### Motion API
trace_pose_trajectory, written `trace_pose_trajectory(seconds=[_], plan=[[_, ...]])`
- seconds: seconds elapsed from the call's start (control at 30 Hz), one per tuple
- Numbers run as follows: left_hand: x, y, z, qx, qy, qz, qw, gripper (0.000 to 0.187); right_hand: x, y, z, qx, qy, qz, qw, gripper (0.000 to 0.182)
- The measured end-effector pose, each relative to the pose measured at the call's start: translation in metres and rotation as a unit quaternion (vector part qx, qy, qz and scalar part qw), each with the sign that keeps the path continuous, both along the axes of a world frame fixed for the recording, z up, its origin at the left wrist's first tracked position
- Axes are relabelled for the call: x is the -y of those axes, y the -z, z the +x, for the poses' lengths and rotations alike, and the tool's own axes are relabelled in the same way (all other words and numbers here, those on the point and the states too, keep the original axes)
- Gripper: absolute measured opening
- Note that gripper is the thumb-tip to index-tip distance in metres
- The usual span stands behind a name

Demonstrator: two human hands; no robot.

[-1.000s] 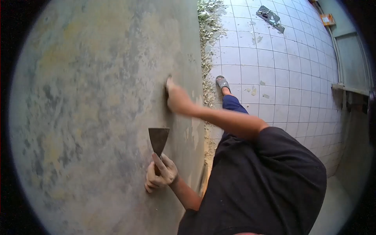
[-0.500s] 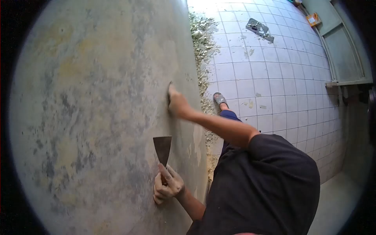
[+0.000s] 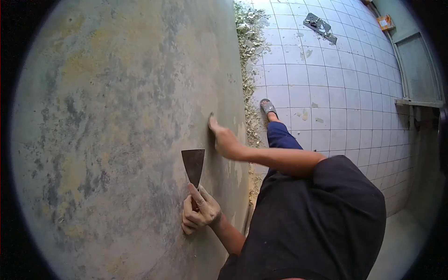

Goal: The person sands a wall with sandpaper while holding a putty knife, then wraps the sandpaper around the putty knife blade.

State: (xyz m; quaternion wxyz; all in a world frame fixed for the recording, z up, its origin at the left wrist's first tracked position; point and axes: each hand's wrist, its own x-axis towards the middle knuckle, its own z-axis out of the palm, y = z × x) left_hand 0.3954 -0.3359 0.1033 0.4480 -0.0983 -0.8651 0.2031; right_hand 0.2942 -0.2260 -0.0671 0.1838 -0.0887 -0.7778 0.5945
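Observation:
My left hand (image 3: 200, 210), dusted pale, is closed round the handle of a putty knife (image 3: 193, 164). Its dark, flared blade points up the view, close in front of the mottled wall (image 3: 116, 126). Farther up, my right hand (image 3: 226, 141) is slightly blurred and lies against the wall, fingers closed. A small dark edge shows at its fingertips, but what it grips, if anything, I cannot make out. Grey and yellowish patches mark the wall where the surface looks scraped.
Pale flakes (image 3: 252, 46) are heaped along the wall's foot on the white tiled floor (image 3: 322, 93). A grey, debris-strewn flat piece (image 3: 319, 27) lies farther off. My sandalled foot (image 3: 267, 106) is beside the flakes. An orange box (image 3: 385, 22) and a framed panel (image 3: 420, 67) are at the right.
My right hand has moved down the view along the wall, nearer the putty knife. The left hand keeps its hold, and the view has shifted slightly.

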Motion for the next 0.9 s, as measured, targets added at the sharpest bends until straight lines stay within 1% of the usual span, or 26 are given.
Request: trace_pose_trajectory(seconds=[0.03,0.07,0.1,0.13,0.17,0.2,0.23,0.27,0.3,0.33,0.37,0.43,0.47,0.5,0.57,0.6,0.67,0.7,0.73,0.77,0.8,0.83,0.87,0.9], plan=[[0.000,-0.003,0.002,0.002,-0.008,-0.008,1.000,0.023,-0.003,0.023,-0.019,0.039,0.006,-0.016,0.999,0.048],[0.002,-0.005,0.003,0.004,-0.008,-0.009,1.000,0.023,-0.015,0.027,-0.040,0.041,0.006,-0.017,0.999,0.048],[0.005,-0.006,0.004,0.006,-0.014,-0.021,1.000,0.022,-0.032,0.027,-0.060,0.176,-0.051,-0.069,0.981,0.053],[0.002,-0.005,0.002,0.008,-0.011,-0.025,1.000,0.022,-0.052,0.023,-0.073,0.306,-0.095,-0.117,0.940,0.057],[-0.004,-0.012,0.001,0.012,-0.001,-0.026,1.000,0.022,-0.043,0.014,-0.059,0.284,-0.108,-0.113,0.946,0.064],[-0.003,-0.012,0.000,0.011,0.018,-0.013,1.000,0.022,-0.019,0.016,-0.031,0.140,-0.051,-0.061,0.987,0.067],[-0.001,-0.011,0.000,0.019,0.018,-0.016,1.000,0.023,-0.005,0.003,-0.007,0.090,-0.067,-0.076,0.991,0.069],[0.001,-0.010,0.001,0.030,0.015,-0.024,0.999,0.023,-0.004,-0.022,0.002,0.043,-0.012,-0.015,0.999,0.068],[0.001,-0.010,0.001,0.033,0.025,-0.019,0.999,0.023,-0.013,-0.027,-0.007,0.150,-0.069,-0.051,0.985,0.061],[0.002,-0.009,0.002,0.047,0.024,-0.021,0.998,0.024,-0.021,-0.028,-0.020,0.252,-0.130,-0.092,0.954,0.055],[0.002,-0.012,0.001,0.061,0.023,-0.028,0.997,0.024,-0.036,-0.025,-0.045,0.251,-0.126,-0.096,0.955,0.055],[-0.007,-0.020,0.000,0.057,0.024,-0.039,0.997,0.022,-0.075,-0.014,-0.095,0.314,-0.117,-0.110,0.936,0.065],[-0.010,-0.025,-0.002,0.057,0.020,-0.050,0.997,0.021,-0.070,-0.016,-0.088,0.312,-0.115,-0.113,0.936,0.065],[-0.009,-0.024,-0.004,0.057,0.019,-0.052,0.997,0.021,-0.052,-0.021,-0.064,0.233,-0.108,-0.100,0.961,0.066],[-0.007,-0.018,0.000,0.053,-0.003,-0.034,0.998,0.020,-0.024,-0.039,-0.014,0.070,-0.103,-0.060,0.990,0.065],[-0.007,-0.019,0.001,0.054,-0.016,-0.043,0.997,0.020,-0.020,-0.032,-0.016,0.070,-0.115,-0.068,0.989,0.065],[-0.008,-0.018,0.001,0.049,-0.027,-0.053,0.997,0.019,-0.012,-0.006,-0.031,0.050,-0.074,-0.011,0.996,0.066],[-0.007,-0.015,0.001,0.051,-0.041,-0.064,0.996,0.019,-0.039,-0.020,-0.054,0.174,-0.109,-0.076,0.976,0.068],[-0.006,-0.011,-0.001,0.038,-0.030,-0.050,0.998,0.020,-0.060,-0.037,-0.069,0.294,-0.144,-0.135,0.935,0.071],[-0.004,-0.009,0.001,0.024,-0.016,-0.034,0.999,0.021,-0.045,-0.024,-0.053,0.294,-0.156,-0.140,0.933,0.071],[-0.001,-0.008,0.002,0.021,-0.020,-0.040,0.999,0.021,-0.030,-0.006,-0.037,0.207,-0.122,-0.110,0.964,0.071],[-0.001,-0.007,0.001,0.027,-0.014,-0.021,0.999,0.022,-0.020,0.004,-0.022,0.117,-0.083,-0.078,0.987,0.071],[-0.002,-0.006,0.002,0.034,-0.009,-0.002,0.999,0.022,-0.011,0.001,0.001,0.116,-0.086,-0.081,0.986,0.071],[-0.002,-0.008,0.003,0.035,-0.010,-0.009,0.999,0.022,0.001,-0.009,0.028,0.087,-0.097,-0.052,0.990,0.069]])
